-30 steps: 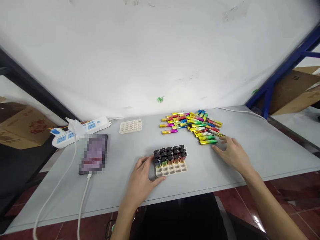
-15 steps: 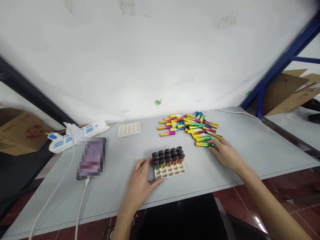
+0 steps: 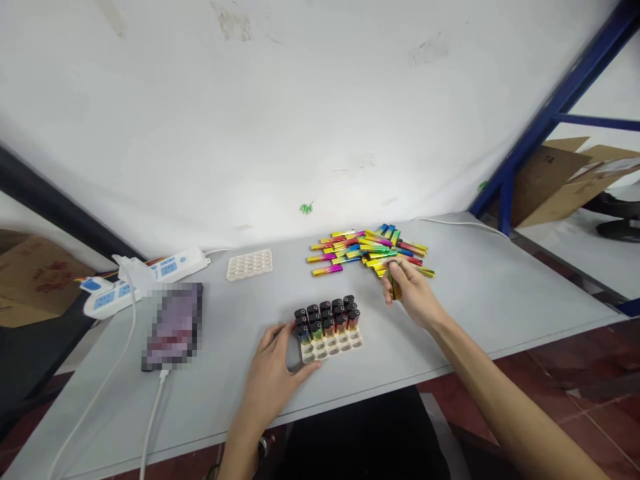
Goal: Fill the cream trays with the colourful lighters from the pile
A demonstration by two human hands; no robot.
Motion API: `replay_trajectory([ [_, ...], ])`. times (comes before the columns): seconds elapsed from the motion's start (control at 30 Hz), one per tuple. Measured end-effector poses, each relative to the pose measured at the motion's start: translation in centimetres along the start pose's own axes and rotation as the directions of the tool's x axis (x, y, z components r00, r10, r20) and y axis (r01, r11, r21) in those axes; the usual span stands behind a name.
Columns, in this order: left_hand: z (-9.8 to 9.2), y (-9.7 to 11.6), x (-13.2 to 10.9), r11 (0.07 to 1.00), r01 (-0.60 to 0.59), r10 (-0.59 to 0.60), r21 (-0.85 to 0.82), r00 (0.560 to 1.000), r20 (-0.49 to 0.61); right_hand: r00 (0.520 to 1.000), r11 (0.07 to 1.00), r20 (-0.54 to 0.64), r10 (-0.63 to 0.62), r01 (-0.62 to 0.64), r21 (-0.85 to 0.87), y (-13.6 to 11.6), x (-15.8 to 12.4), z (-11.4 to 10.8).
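Note:
My left hand point(image 3: 273, 370) grips the left end of a cream tray point(image 3: 333, 348) with oval holes, its thumb at the front corner and its fingers along the left side. Several shiny, gradient-coloured tubes with black tops point(image 3: 329, 325) stand upright in the tray's back rows; the front holes show bare. To the right and farther back, my right hand point(image 3: 413, 293) is closed on one shiny tube point(image 3: 395, 287), held tilted and partly covered by the fingers. Just behind that hand lies a loose pile of similar tubes point(image 3: 367, 248) in yellow, green, red, blue and purple.
A second cream tray point(image 3: 250, 265) lies near the wall. At left are a white power strip point(image 3: 170, 267) and a blurred-out phone-like device point(image 3: 175, 327) with a white cable point(image 3: 153, 420). A blue frame post point(image 3: 506, 193) stands at the right, cardboard boxes point(image 3: 543, 180) beyond it.
My right hand has lifted a tube from the near side of the pile and moved left with it toward the tray. My left hand stays at the tray. The view has shifted slightly.

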State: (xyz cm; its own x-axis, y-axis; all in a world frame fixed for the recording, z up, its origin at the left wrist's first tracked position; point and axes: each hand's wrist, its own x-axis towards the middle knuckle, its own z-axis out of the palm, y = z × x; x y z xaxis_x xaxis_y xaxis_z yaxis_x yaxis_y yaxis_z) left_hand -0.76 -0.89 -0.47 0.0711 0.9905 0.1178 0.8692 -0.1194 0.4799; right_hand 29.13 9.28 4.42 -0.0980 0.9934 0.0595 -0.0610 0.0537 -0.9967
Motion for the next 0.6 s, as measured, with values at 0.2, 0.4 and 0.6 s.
replay_trajectory([
  [0.2,0.0,0.1,-0.1,1.000,-0.004,0.005,0.012,1.000,-0.014,0.998,0.992,0.062,0.030,-0.022,-0.122,1.9,3.7,3.2],
  [0.4,0.2,-0.2,-0.2,0.999,-0.010,0.011,0.038,1.000,-0.014,0.989,0.981,0.138,0.061,-0.034,-0.191,3.4,4.0,3.5],
  [0.6,0.1,-0.5,-0.3,0.998,0.004,-0.005,0.070,1.000,0.003,0.996,0.974,0.084,-0.012,0.031,-0.225,3.3,3.1,3.2],
])
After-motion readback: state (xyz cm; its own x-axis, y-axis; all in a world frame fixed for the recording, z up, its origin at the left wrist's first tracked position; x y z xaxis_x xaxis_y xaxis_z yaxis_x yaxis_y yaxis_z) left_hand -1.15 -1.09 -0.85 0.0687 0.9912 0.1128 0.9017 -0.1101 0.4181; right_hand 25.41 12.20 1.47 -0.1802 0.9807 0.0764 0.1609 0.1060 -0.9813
